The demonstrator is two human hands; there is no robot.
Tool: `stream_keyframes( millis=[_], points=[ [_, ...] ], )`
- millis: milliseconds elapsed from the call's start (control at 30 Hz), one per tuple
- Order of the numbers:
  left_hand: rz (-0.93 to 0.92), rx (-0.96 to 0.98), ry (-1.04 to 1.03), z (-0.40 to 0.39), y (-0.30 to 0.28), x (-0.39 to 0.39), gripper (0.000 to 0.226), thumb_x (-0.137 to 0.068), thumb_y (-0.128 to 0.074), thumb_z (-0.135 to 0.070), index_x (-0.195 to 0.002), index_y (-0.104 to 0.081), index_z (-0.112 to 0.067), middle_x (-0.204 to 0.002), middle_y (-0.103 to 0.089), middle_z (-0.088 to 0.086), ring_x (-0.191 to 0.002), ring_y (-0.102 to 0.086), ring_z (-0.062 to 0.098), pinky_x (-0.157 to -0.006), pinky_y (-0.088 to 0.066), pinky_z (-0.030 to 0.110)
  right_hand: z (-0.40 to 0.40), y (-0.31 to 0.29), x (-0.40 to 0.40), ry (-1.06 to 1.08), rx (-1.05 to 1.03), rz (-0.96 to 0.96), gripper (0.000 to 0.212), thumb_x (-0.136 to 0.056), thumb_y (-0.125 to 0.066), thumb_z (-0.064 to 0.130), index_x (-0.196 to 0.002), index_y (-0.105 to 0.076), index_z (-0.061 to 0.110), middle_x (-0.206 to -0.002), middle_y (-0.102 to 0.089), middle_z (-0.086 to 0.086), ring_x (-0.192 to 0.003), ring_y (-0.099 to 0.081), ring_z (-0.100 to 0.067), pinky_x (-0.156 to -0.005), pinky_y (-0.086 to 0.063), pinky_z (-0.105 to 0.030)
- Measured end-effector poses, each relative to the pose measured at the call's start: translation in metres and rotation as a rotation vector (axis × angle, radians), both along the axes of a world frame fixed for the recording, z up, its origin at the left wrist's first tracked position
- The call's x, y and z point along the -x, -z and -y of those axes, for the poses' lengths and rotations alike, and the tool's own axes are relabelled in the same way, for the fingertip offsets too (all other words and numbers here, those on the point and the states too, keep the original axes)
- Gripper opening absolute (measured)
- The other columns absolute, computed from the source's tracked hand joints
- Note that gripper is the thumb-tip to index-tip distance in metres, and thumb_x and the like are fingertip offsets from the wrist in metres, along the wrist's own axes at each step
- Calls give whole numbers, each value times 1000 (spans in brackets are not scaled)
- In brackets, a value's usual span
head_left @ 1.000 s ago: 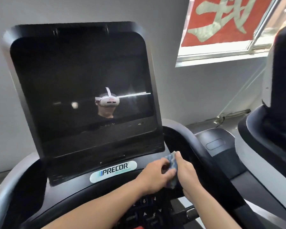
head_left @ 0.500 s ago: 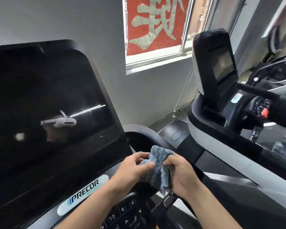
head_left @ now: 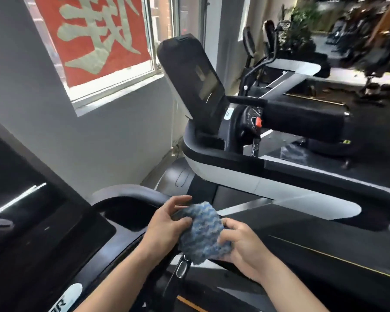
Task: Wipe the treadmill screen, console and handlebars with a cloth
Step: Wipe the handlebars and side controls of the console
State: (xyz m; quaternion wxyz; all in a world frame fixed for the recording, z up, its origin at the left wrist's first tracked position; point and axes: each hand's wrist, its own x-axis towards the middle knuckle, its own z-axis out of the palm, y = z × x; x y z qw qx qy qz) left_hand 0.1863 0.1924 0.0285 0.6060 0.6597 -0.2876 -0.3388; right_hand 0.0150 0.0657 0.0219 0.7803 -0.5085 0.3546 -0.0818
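Your left hand (head_left: 167, 226) and right hand (head_left: 241, 242) both pinch the bunched cloth (head_left: 203, 230), lying upper-left to lower-right, over the handlebar (head_left: 131, 197); open floor right.

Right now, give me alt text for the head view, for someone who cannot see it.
Two bare hands hold a bunched blue-and-white cloth above a treadmill's curved black handlebar: the left hand pinches its left edge and the right hand grips its right side. The dark treadmill screen sits at left, a second treadmill at right.
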Motion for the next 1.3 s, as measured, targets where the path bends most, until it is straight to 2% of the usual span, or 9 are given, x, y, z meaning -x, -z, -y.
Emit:
stream_keyframes(
  millis=[167, 267, 400, 500, 567, 667, 933, 1100, 1300],
  points=[
    [-423, 1, 142, 70, 9, 42, 66, -69, -86, -1, -127, -69, -25, -118, -74, 20, -107, -72, 44, -87, -61, 57, 31, 13, 60, 206, -28, 54, 23, -102, -63, 12, -121, -62, 0, -120, -73, -26, -110, -70, -48, -92, -56, -67],
    [-425, -83, 221, 112, 27, 65, 70, -71, -81, 5, -132, -65, -28, -129, -67, 20, -108, -72, 41, -77, -63, 52, 56, 31, 84, 349, 104, 7, 17, -104, -58, 4, -119, -65, 10, -112, -75, -21, -106, -71, -49, -86, -59, -62],
    [-117, -266, 304, 157, 57, 91, 67, -73, -72, 4, -121, -70, -42, -128, -62, 0, -103, -71, 20, -72, -65, 43, 81, 66, 111, 417, 138, -109, 55, -99, -59, -3, -138, -58, 35, -111, -78, -16, -101, -74, -43, -93, -58, -63],
    [208, -314, 337, 184, 73, 103, 54, -75, -66, 7, -107, -72, -36, -97, -68, -5, -67, -61, 2, -60, -50, 18, 95, 84, 126, 374, 342, -264, 74, -87, -67, 13, -138, -47, 63, -87, -78, -13, -80, -73, -36, -82, -62, -44],
    [403, -330, 373, 199, 82, 108, 46, -74, -60, 9, -99, -75, -25, -106, -66, -9, -85, -62, -3, -74, -45, 6, 103, 84, 130, 307, 511, -401, 73, -86, -66, 15, -130, -46, 70, -73, -72, -1, -59, -61, -12, -61, -53, -26],
    [628, -362, 462, 212, 103, 108, 38, -74, -50, -3, -99, -77, -12, -123, -65, -2, -111, -64, 13, -96, -45, 12, 113, 85, 131, 152, 661, -553, 56, -85, -66, 18, -126, -63, 55, -93, -75, 18, -75, -64, 6, -70, -49, -11],
    [985, -456, 574, 208, 130, 97, 47, -84, -44, 3, -118, -66, -19, -139, -49, -4, -114, -49, 24, -98, -48, 31, 123, 91, 123, -238, 835, -790, 59, -91, -63, 46, -144, -35, 46, -112, -74, 2, -103, -69, -26, -82, -54, -39],
    [1220, -430, 741, 200, 136, 92, 46, -92, -53, -52, -134, -59, -34, -146, -54, -11, -128, -47, 24, -108, -46, 39, 129, 103, 116, -327, 899, -864, 70, -94, -57, 46, -156, -24, 43, -120, -71, -4, -114, -66, -32, -91, -53, -41],
    [1428, -481, 815, 194, 143, 83, 64, -68, -54, -77, -122, -58, -43, -118, -66, -25, -99, -67, 16, -82, -58, 32, 137, 108, 113, -436, 950, -913, 86, -93, -60, 45, -163, -11, 38, -125, -70, -4, -115, -66, -30, -92, -54, -42]
  ],
)
